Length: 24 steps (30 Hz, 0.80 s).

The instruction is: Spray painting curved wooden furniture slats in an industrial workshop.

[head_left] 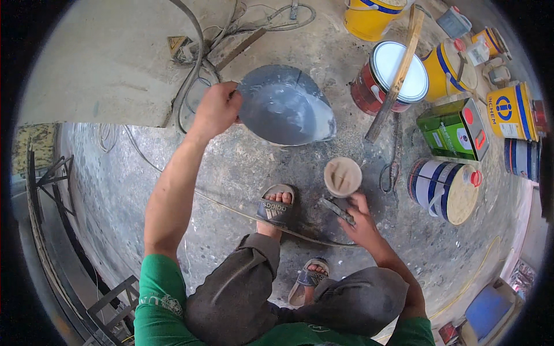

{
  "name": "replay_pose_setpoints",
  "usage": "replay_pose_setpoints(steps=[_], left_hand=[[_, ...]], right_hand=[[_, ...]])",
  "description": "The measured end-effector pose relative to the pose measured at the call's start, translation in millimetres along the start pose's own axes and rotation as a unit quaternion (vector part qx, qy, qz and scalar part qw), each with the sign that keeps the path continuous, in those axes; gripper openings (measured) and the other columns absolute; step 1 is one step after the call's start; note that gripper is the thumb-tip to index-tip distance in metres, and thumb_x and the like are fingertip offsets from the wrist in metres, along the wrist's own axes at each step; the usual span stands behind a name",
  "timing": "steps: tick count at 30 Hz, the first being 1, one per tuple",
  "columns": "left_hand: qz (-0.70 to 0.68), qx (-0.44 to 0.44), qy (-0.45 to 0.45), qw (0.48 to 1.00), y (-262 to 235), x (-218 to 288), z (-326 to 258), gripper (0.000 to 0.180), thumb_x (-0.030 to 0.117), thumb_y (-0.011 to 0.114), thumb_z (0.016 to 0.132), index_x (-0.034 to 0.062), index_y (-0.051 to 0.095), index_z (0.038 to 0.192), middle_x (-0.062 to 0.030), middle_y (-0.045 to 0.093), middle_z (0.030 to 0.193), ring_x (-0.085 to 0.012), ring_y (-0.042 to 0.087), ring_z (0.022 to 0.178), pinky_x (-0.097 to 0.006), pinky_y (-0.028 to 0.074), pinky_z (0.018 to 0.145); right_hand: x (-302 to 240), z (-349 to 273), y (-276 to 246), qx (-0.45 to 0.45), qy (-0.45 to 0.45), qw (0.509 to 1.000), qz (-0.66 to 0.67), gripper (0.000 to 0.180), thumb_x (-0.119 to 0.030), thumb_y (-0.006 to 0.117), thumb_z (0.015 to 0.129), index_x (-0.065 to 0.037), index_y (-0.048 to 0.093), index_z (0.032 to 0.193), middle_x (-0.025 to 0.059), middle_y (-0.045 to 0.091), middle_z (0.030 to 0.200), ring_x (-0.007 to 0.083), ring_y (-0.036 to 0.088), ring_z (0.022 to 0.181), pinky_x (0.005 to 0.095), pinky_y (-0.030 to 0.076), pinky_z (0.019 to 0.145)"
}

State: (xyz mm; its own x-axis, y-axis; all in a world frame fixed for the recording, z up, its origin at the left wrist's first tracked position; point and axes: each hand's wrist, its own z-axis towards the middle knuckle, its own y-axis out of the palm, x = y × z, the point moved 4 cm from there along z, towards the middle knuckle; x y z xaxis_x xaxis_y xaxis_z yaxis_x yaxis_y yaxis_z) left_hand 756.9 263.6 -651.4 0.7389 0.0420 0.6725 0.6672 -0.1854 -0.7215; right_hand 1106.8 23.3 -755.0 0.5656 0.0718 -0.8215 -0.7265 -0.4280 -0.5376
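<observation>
My left hand (216, 109) is closed on the rim of a grey bucket (268, 124). The bucket is tilted, and its inside is smeared with whitish liquid. One side of its rim narrows into a lip that points toward my right. Lower and to the right, my right hand (362, 224) is wrapped round what looks like a spray gun (337, 211). A round beige cup (343, 177) sits on top of it, its mouth facing up. The bucket's lip is above the cup, apart from it. My fingers partly hide the gun's handle.
A thin hose (231, 209) crosses the floor past my sandal (276, 203) toward my right hand. A wooden stick (398, 75) lies across a red can (369, 86). Several yellow pails, a green tin (447, 130) and a blue-striped drum (438, 190) stand at right. Cables (231, 29) lie at the back.
</observation>
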Motion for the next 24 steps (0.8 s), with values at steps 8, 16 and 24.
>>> replay_pose_setpoints(steps=[8, 16, 24], left_hand=[[0.035, 0.039, 0.036, 0.998, -35, 1, 8, 0.02, 0.01, 0.049, 0.091, -0.0055, 0.061, 0.095, -0.0161, 0.064, 0.065, -0.0209, 0.068, 0.056, -0.035, 0.051, 0.054], [0.045, 0.043, 0.051, 0.997, -22, 16, 4, 0.022, 0.011, 0.051, 0.091, -0.0054, 0.062, 0.102, -0.0174, 0.063, 0.063, -0.0236, 0.068, 0.054, -0.035, 0.05, 0.053], [0.033, 0.067, 0.024, 0.997, -10, 28, -15, 0.029, 0.012, 0.053, 0.091, -0.0036, 0.063, 0.113, -0.0171, 0.062, 0.06, -0.0234, 0.067, 0.053, -0.035, 0.05, 0.052]], right_hand=[[9, 57, 2, 0.034, 0.005, 0.998, 0.051, 0.019, -0.009, 0.073, 0.079, 0.006, 0.064, 0.087, 0.0251, 0.008, 0.157, 0.0431, 0.036, 0.136, 0.0434, 0.044, 0.102], [15, 75, 3, 0.062, -0.006, 0.998, -0.007, 0.016, -0.005, 0.073, 0.077, 0.005, 0.061, 0.081, 0.0225, 0.013, 0.158, 0.0324, 0.058, 0.11, 0.0384, 0.047, 0.091], [13, 58, -1, 0.061, 0.009, 0.998, -0.017, 0.015, -0.005, 0.071, 0.078, 0.005, 0.062, 0.085, 0.0227, 0.012, 0.158, 0.0349, 0.057, 0.114, 0.039, 0.048, 0.093]])
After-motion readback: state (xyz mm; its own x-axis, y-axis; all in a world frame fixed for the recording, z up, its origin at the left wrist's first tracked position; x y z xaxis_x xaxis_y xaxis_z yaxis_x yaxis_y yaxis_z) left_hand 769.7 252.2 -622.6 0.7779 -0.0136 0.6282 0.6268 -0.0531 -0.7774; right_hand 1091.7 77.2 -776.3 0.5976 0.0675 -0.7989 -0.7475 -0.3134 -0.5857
